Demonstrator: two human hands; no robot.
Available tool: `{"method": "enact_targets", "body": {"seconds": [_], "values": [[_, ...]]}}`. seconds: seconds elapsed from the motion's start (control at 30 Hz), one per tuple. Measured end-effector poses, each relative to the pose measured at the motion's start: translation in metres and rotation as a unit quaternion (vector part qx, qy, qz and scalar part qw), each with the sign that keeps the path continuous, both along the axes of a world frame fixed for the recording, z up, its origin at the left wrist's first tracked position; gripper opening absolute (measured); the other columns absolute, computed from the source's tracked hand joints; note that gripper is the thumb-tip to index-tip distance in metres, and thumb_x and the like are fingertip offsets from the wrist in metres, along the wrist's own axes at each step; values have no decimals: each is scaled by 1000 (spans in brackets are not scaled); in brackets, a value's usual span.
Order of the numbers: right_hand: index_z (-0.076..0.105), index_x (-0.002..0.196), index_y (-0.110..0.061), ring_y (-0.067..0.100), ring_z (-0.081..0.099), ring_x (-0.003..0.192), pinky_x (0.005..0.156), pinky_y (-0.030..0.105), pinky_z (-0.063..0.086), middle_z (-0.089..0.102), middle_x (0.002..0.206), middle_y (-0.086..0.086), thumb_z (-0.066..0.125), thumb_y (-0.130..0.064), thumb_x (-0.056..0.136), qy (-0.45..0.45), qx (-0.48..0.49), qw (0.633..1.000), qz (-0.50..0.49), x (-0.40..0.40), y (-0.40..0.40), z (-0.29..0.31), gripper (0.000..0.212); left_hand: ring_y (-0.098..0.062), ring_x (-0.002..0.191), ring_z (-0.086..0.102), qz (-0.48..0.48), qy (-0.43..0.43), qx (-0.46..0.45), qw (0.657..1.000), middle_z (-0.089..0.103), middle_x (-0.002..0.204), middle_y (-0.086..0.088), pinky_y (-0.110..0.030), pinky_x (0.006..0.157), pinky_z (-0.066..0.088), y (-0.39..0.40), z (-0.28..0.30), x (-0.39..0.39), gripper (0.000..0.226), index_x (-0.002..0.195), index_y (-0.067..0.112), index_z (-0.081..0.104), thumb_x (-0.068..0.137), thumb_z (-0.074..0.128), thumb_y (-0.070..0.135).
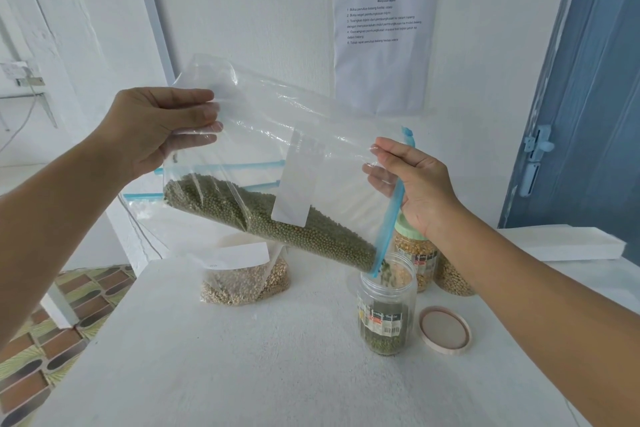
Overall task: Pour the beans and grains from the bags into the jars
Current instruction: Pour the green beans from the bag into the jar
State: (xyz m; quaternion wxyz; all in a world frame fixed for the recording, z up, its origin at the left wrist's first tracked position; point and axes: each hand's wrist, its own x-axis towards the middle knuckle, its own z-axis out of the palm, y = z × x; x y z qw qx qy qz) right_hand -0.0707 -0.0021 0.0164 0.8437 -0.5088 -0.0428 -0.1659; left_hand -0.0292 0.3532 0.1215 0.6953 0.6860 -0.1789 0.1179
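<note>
Thin clear plastic, the bag (277,163) is limp and slippery, its green beans (277,225) sagging heavily toward the low corner over the open jar (386,312). The left hand (156,128) pinches the raised bottom edge; the right hand (412,184) grips the blue zip mouth, the sensible holds for steering the flow.

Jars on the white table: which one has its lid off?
The clear plastic jar nearest the camera, catching green beans from the bag. Its round lid lies beside it; the two jars behind hold yellowish grains, one visibly green-capped.
</note>
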Motion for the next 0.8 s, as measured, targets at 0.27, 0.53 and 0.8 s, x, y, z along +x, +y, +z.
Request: {"method": "enact_targets", "body": {"seconds": [0.27, 0.53, 0.8], "values": [[77, 110, -8, 33, 78, 94, 81, 36, 63, 78, 112, 9, 70, 3, 93, 2, 2, 1000, -4, 0, -1, -1, 22, -29, 93, 79, -4, -1, 0, 1000, 80, 104, -12, -35, 79, 65, -1, 0, 1, 29, 101, 9, 81, 72, 83, 6], [77, 112, -8, 33, 77, 95, 81, 36, 63, 78, 112, 8, 70, 3, 93, 1, 0, 1000, -5, -1, -1, 0, 23, -29, 93, 79, -11, -4, 3, 1000, 79, 105, -13, -35, 78, 65, 0, 1, 0, 45, 102, 9, 81, 57, 90, 14], [77, 114, -8, 34, 77, 97, 82, 37, 63, 78, 113, 8, 70, 2, 93, 2, -2, 1000, -4, 1, -1, -1, 24, -28, 91, 79, -10, -5, 2, 1000, 79, 104, -13, -35, 77, 65, -1, 2, -1, 47, 106, 8, 79, 60, 88, 12]]}}
